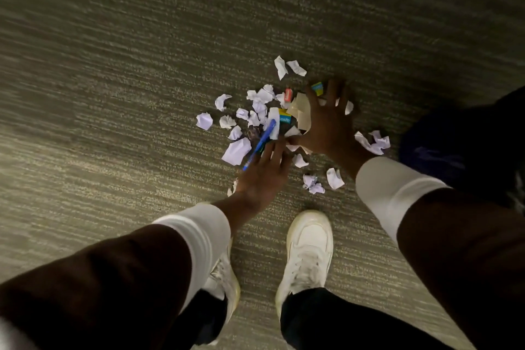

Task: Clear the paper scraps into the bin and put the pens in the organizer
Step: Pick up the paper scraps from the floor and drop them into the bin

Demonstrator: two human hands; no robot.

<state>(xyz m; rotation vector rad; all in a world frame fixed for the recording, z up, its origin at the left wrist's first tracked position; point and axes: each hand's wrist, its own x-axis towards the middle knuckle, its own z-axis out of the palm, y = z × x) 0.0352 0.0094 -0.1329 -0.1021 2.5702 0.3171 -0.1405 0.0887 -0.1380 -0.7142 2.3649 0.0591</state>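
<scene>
Several crumpled white paper scraps (235,150) lie scattered on the carpet, mixed with a beige scrap (299,111), a small pink piece (288,94) and blue-yellow printed bits (284,118). A blue pen (260,145) slants across the pile; my left hand (260,176) rests on its lower end, fingers curled around it. My right hand (326,125) lies spread flat, fingers apart, on top of the scraps at the pile's right side. No bin or organizer is in view.
Grey-green striped carpet (142,65) fills the view. My two white shoes (308,253) stand just below the pile. A dark blue object (443,156) sits at the right edge beside my right forearm.
</scene>
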